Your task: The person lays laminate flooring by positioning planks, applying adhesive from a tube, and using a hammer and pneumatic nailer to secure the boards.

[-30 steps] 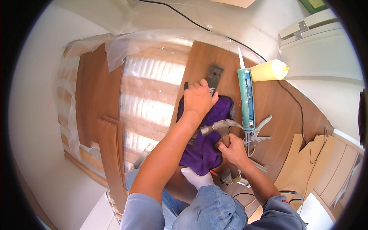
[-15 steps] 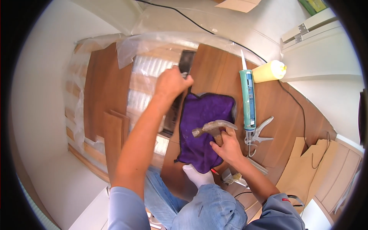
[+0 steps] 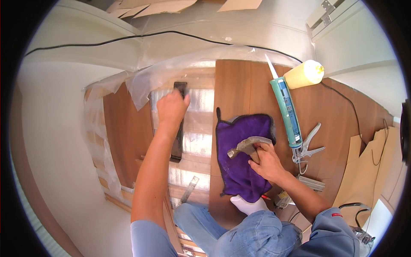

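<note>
My left hand point(image 3: 172, 107) is closed around a long, flat black bar point(image 3: 176, 150), over the gap in the floor where pale wooden battens and silvery sheeting show. A hammer point(image 3: 245, 147) with a claw head is gripped in my right hand point(image 3: 267, 162), its head over a purple cloth point(image 3: 239, 173) with a dark border. That cloth lies on brown floor planks point(image 3: 233, 85) right of the gap. Left of the gap is another brown plank section point(image 3: 126, 132). Between the gap's edges, near my knee, rests a flat metal strip point(image 3: 189, 188).
Right of the cloth lie a teal caulking gun point(image 3: 286, 109) and a pale yellow bottle point(image 3: 305, 75). Clear plastic sheeting point(image 3: 147, 83) borders the floor's far and left sides. Cardboard point(image 3: 355, 171) lies at right. A black cable point(image 3: 171, 32) runs along the far wall.
My left hand has moved the black bar leftward, away from the right-hand planks' edge and over the gap. The hammer stays in my right hand above the cloth. The view has shifted.
</note>
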{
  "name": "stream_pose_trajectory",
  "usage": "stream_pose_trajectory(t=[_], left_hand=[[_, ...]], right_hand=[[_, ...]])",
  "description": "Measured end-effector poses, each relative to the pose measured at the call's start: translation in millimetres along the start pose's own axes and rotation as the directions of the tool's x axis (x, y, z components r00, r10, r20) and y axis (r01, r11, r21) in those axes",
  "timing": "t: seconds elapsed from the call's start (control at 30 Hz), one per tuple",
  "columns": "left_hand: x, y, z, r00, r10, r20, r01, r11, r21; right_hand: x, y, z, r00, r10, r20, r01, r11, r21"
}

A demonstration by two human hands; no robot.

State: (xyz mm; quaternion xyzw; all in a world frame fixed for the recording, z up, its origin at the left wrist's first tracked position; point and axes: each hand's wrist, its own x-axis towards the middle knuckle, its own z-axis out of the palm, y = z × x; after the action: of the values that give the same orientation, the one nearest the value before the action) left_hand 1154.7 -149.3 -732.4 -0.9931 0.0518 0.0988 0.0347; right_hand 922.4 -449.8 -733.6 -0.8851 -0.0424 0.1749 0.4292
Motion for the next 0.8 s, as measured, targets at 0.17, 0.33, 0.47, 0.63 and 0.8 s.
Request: stream_pose_trajectory(t=[0.17,0.33,0.47,0.63,0.8], left_hand=[[79.5,79.3,-7.6,0.684,0.375,-0.626,-0.575,0.805,-0.147],[112.3,110.0,16.7,0.689,0.377,-0.620,-0.567,0.812,-0.137],[92.6,95.0,28.9,0.735,0.457,-0.500,-0.590,0.794,-0.143],[78.2,95.0,35.7,0.731,0.454,-0.509,-0.615,0.761,-0.205],[80.1,97.6,34.7,0.707,0.424,-0.566,-0.639,0.726,-0.255]], right_hand=[[-0.4,3.0,6.4,0.998,0.011,0.057,-0.007,0.996,-0.084],[-0.4,9.0,11.1,0.997,0.045,0.060,-0.041,0.996,-0.077],[0.5,10.5,10.1,0.997,0.049,0.065,-0.044,0.996,-0.082],[5.1,7.7,8.8,0.999,0.011,0.030,-0.008,0.994,-0.105],[8.3,4.9,8.6,0.997,0.066,0.047,-0.062,0.994,-0.086]])
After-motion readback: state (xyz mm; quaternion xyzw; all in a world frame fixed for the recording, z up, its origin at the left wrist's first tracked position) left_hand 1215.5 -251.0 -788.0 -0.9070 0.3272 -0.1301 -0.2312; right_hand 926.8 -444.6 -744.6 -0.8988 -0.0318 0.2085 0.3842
